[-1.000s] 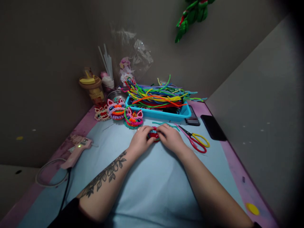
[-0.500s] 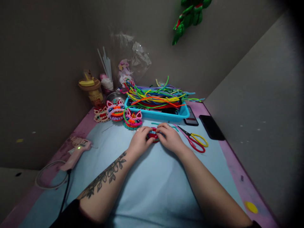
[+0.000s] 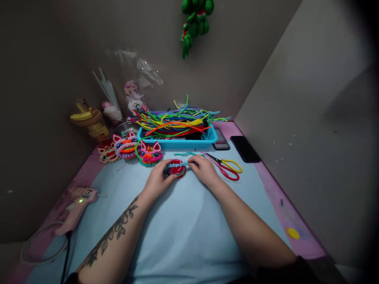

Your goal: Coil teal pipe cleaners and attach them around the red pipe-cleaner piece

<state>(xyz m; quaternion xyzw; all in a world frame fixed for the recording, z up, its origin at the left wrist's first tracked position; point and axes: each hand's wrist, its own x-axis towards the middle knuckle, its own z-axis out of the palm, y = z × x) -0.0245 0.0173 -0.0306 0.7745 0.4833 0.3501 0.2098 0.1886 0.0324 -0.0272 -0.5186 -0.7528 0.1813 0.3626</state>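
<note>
A small round red pipe-cleaner piece [image 3: 177, 170] with a greenish lower rim rests on the light blue cloth. My left hand [image 3: 158, 177] grips its left side between thumb and fingers. A light blue, crimped pipe cleaner [image 3: 181, 164] runs across the piece's top edge. Its right end is pinched in my right hand [image 3: 203, 169], just beside the piece. Scissors [image 3: 226, 165] with one yellow and one red handle lie to the right of that hand. Behind the hands is a teal pipe-cleaner strip [image 3: 185, 154].
A blue tray [image 3: 177, 144] heaped with coloured pipe cleaners stands at the back. Finished animal heads [image 3: 150, 154] sit to its left, and two phones, one a black phone [image 3: 245, 149], to its right. A pink glue gun [image 3: 78, 211] with a lit green light lies at left.
My view has turned rightward, so everything sits further left. My right hand has drawn away from my left, stretching the light blue pipe cleaner across; more of the red piece shows.
</note>
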